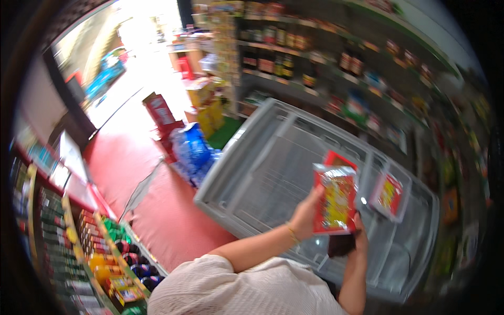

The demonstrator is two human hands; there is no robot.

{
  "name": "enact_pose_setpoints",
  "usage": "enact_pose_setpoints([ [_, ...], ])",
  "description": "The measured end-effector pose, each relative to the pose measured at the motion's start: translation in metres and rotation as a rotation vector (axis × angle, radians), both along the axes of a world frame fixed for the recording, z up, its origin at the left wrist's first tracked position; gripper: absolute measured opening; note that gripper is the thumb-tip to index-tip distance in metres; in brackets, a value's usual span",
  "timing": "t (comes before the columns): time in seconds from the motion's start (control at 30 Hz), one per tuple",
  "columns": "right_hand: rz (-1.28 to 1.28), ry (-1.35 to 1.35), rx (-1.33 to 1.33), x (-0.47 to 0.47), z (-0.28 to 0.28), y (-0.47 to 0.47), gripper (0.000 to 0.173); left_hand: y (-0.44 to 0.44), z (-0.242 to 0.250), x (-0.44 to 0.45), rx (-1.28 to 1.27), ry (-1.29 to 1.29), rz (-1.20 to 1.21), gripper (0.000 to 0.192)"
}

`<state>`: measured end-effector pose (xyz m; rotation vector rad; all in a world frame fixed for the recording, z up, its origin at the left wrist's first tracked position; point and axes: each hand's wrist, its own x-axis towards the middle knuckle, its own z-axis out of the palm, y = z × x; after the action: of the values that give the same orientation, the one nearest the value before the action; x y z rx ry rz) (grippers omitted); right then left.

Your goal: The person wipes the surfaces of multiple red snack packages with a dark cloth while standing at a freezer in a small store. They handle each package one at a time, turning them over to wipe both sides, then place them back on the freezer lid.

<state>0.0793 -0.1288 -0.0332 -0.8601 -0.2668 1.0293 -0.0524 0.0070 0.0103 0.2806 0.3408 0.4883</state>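
My left hand [309,214] grips the left edge of a red and yellow plastic packet [336,199], held above a grey chest freezer with a clear sliding lid [275,177]. At the packet's lower right, my right hand [360,236] is closed on a dark, flat object [341,245], whose kind I cannot tell. Behind the packet's top shows a red-edged item [340,159] on the lid. To the right, a clear plastic container [391,197] holding red and yellow packets rests on the freezer.
Shelves with bottles [287,67] and packaged goods stand behind the freezer. Blue plastic-wrapped goods [195,147] and a red carton [159,110] stand on the red floor [173,212] beside it. A rack of drinks [102,267] is at lower left, and a bright doorway at upper left.
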Motion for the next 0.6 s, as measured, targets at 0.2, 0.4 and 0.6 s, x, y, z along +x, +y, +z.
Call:
enact_pose_setpoints([
  [0.2,-0.178,-0.292,-0.084,0.004,0.050,0.000,0.045,0.007,-0.014,0.004,0.413,0.216,0.182,0.072],
  [0.4,-0.112,-0.956,-0.110,-0.044,0.065,0.027,0.043,0.015,-0.013,0.025,0.599,-0.132,0.343,0.061],
  [0.6,-0.278,-1.809,0.158,-0.066,0.067,0.061,0.039,0.014,-0.012,0.017,0.024,-0.514,-0.171,0.064],
])
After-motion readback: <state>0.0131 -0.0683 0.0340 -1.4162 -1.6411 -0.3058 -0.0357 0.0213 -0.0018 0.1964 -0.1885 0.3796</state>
